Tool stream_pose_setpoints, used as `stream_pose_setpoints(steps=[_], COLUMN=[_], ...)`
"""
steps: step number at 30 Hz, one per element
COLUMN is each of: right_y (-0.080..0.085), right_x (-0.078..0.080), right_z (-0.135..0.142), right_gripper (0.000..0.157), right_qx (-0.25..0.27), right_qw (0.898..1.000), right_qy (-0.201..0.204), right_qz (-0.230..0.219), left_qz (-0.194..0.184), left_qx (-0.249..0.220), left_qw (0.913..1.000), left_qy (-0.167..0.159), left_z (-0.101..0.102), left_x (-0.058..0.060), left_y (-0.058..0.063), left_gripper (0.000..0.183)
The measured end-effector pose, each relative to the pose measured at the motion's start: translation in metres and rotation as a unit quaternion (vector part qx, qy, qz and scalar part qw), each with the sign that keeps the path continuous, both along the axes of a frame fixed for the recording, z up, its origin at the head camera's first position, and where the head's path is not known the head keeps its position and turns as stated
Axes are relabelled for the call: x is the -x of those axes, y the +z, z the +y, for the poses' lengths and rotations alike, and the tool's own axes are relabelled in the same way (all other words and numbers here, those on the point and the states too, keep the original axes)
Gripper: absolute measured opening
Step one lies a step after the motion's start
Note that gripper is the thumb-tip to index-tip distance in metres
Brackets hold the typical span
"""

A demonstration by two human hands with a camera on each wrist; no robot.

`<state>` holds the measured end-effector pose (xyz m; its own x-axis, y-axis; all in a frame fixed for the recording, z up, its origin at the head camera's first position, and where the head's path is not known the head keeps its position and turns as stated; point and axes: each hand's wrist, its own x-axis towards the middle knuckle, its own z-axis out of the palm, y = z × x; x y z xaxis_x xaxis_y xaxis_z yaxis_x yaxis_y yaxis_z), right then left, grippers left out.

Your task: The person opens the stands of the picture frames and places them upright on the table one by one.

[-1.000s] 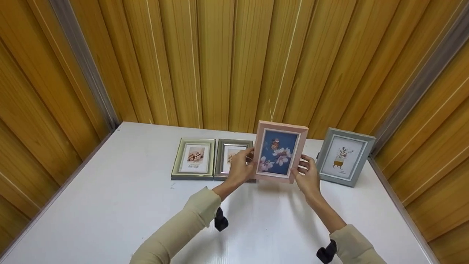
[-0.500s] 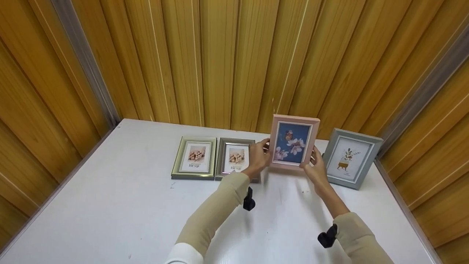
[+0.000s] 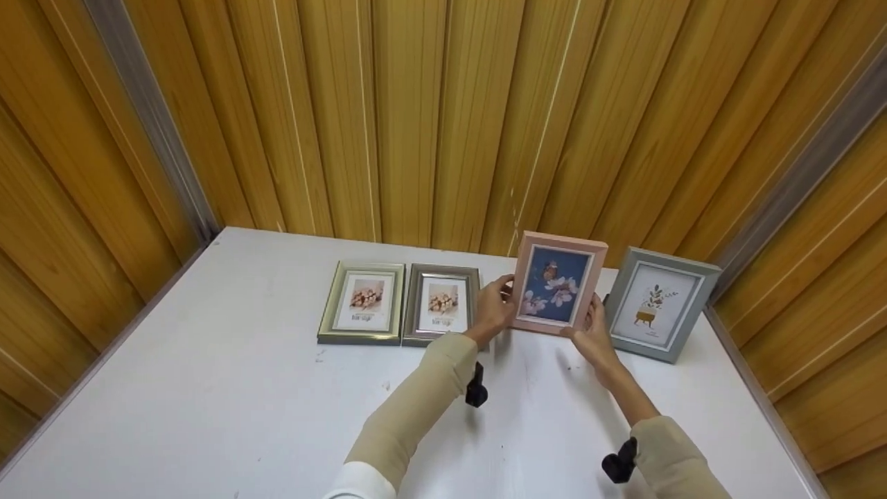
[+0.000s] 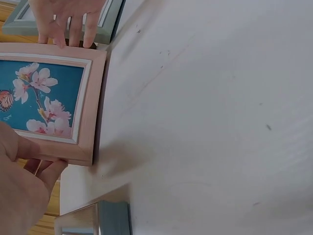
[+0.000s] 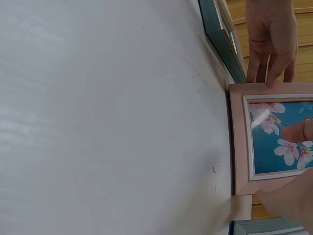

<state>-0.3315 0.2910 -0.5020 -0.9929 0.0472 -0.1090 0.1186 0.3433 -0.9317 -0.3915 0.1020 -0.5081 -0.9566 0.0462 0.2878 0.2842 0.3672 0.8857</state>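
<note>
Fingers (image 4: 51, 171) of L hand (image 3: 493, 305) and R hand (image 3: 591, 339) clamp pink frame (image 3: 560, 291) at opp. sides; prob. best w/ equal squeeze, btm edge level, no twist. Frame is btwn the hands, upright, front facing the person; can't tell if its btm touches white table (image 3: 208, 388). Grey frame (image 3: 658, 305) is just R of R hand, so mind that gap. Bronze frame (image 3: 441, 305) is near L hand, gold frame (image 3: 362, 303) just past it.
</note>
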Motion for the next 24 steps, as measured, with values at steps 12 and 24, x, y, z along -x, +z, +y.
stream_pose_setpoints(steps=[12, 24], right_y=[0.006, 0.019], right_x=[-0.009, -0.034], right_z=[0.005, -0.009], right_gripper=[0.080, 0.060], right_qx=[-0.025, -0.031], right_qw=[0.998, 0.993], right_qy=[0.018, 0.053], right_qz=[-0.055, -0.105], left_qz=[-0.055, -0.054], left_qx=[0.062, 0.099], left_qw=[0.9941, 0.9913], left_qy=[-0.070, -0.068], left_z=[-0.015, -0.078], left_x=[-0.012, -0.032], left_y=[0.015, 0.025], left_gripper=[0.057, 0.051])
